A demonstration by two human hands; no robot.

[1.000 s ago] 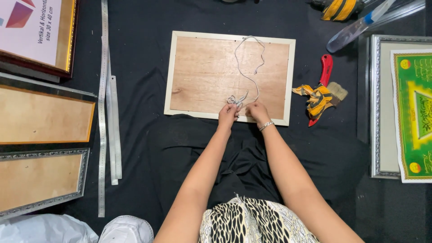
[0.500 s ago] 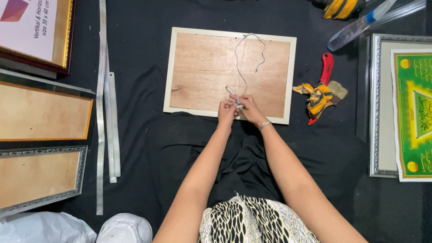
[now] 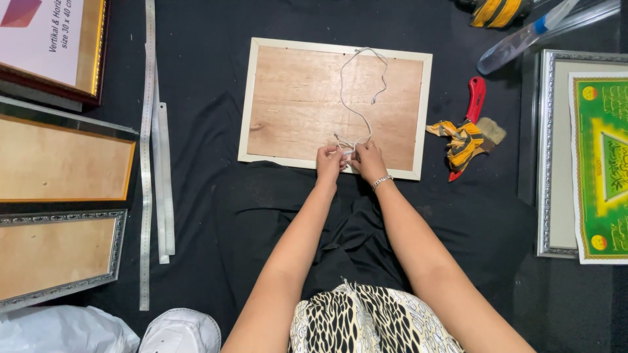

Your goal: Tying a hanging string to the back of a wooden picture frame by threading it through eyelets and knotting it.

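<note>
So the whole setup is on the floor, spread over a black cloth (image 3: pixel 216 196) with the person's lap at the bottom edge. The picture frame (image 3: pixel 333 104) lies face down in the middle, pale cream border around a plywood-looking brown back with visible grain. The left hand (image 3: pixel 329 163) and right hand (image 3: pixel 366 162) sit side by side at its near edge, both curled shut, pinching the white string (image 3: pixel 356 98), which loops thinly up across the board to the far rim. Compared with half a second back, the hands have barely shifted and the string's loop looks about the same. Metal rulers (image 3: pixel 149 150) lie long and flat to the left, next to two more frame backs (image 3: pixel 59 163), and a red-handled brush (image 3: pixel 476 111) with a yellow striped rag sits to the right.
</note>
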